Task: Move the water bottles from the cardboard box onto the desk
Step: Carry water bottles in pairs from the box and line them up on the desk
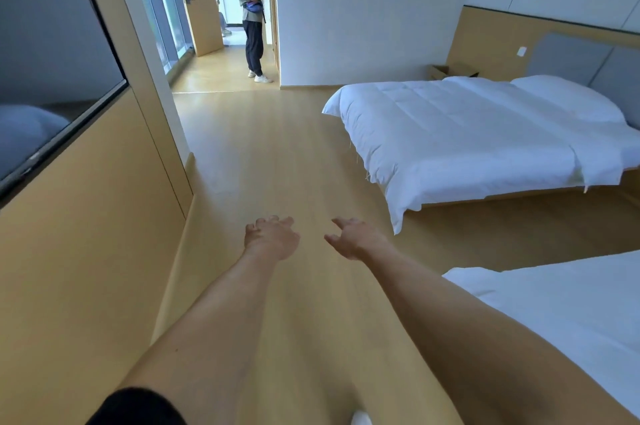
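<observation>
Over bare floor (277,154), 2 empty hands (272,237)

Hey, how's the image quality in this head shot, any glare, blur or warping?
Head view: wide-angle warping bends the wall panels and the far bed; the dark screen reflects the room; daylight from the windows is soft, shadows faint; the left hand and right hand look slightly blurred.

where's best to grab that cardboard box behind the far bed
Probably take the cardboard box by two opposite walls, from above: its top looks open, the bed hides its lower part and the wooden panel stands behind it.
</observation>
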The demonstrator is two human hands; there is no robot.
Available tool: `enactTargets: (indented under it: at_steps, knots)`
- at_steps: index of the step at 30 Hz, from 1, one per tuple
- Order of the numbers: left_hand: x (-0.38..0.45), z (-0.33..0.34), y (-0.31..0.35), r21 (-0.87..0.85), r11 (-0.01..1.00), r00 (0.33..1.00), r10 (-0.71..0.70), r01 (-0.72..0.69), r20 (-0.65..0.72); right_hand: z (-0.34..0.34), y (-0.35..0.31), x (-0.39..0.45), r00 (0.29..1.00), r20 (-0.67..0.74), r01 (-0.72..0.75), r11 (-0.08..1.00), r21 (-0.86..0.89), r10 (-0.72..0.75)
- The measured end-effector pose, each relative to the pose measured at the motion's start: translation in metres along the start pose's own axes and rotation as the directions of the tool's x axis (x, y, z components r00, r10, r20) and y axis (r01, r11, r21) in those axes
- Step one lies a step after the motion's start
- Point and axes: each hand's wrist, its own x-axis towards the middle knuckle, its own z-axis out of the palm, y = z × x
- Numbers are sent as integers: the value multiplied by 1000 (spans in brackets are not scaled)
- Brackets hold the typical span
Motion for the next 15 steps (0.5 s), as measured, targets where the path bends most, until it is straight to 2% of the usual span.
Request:
enactTargets:
  at_steps: [9,15]
  knots:
    - [167,-42,51,-30,999,998,-39,41,57,-55,60,186,999,49,3,1000,16,-4]
    - [271,-85,74,-58,997,998,-58,60,31,-102,81,295,996,89,9,1000,17,-11]
